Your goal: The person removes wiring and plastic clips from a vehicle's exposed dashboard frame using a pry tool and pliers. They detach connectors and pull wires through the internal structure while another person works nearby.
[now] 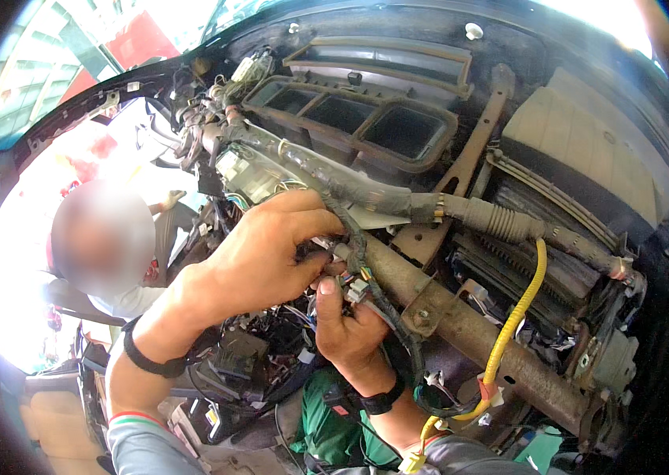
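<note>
The left bare hand (267,245) hides part of the rusty tubular steel crossbeam (473,332); the thin multicoloured wires (345,277) beside its fingertips are too small to tell apart. Another person's head (103,237) is blurred. The grey left sleeve (148,450) runs off the lower edge.

I see a black harness (359,249), grey connector (358,290), yellow tube (518,317), my green trousers (325,412) and red-and-green cuff stripes (140,418).

A rusty metal beam (493,352) bears a bracket (420,315), dark wiring (392,310) crossing its edge.
</note>
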Motion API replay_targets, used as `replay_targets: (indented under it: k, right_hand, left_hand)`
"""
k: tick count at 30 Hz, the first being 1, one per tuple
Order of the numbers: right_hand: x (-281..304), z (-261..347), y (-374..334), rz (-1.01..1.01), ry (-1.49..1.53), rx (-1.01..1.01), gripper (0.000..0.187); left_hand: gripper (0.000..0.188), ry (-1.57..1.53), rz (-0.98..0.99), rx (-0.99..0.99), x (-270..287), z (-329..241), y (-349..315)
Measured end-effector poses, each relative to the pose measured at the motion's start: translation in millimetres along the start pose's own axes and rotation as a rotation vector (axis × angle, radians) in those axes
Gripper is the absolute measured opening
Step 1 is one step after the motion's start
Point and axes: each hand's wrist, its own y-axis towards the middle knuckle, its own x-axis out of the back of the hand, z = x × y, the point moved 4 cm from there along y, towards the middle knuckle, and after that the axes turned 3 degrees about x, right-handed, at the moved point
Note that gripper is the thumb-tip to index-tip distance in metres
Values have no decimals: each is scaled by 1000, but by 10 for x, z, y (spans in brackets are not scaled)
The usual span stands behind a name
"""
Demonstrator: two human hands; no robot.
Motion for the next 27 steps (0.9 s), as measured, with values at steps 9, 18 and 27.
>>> replay_targets:
  k: [9, 18, 27]
  right_hand:
    - [58, -46, -124, 84, -57, -93, 20]
    - [154, -66, -177, -134, -538, -217, 49]
    - [233, -9, -24, -364, -236, -132, 29]
  left_hand:
    - [25, 47, -67, 6, -52, 2, -97]
    - [37, 5, -329, -23, 8, -36, -558]
    - [35, -248, -822, 703, 75, -790, -3604]
